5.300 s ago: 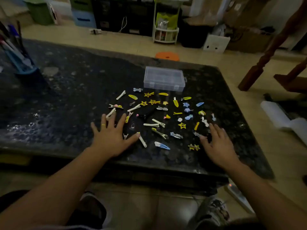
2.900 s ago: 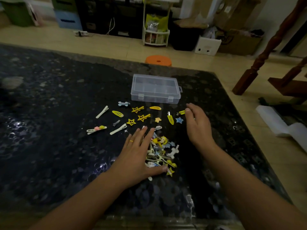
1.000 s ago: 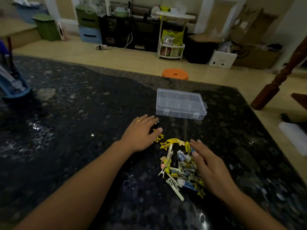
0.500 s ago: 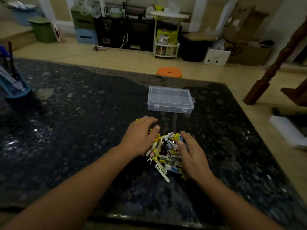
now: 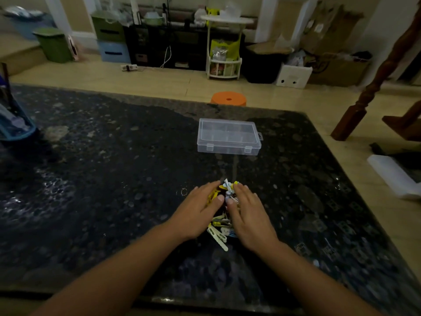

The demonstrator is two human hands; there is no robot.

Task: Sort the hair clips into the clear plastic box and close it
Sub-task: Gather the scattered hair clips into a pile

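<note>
Several hair clips, mostly yellow, white and blue, lie heaped in one small pile (image 5: 220,227) on the dark speckled table (image 5: 109,179). My left hand (image 5: 197,214) and my right hand (image 5: 248,215) press against the pile from either side with fingers fairly straight, the fingertips almost meeting over it. Much of the pile is hidden under my hands; a few clips poke out at the top and toward me. The clear plastic box (image 5: 229,136) sits farther back on the table with its lid down and both front latches visible, and neither hand touches it.
A blue holder with pens (image 5: 13,126) stands at the table's left edge. Beyond the far edge an orange stool (image 5: 229,99) sits on the floor. A wooden post (image 5: 364,99) and a white roll (image 5: 394,176) are to the right of the table.
The scattered clips have been swept together into one heap. Over the last second both hands closed in on the pile until their fingertips nearly touch. The box stayed put.
</note>
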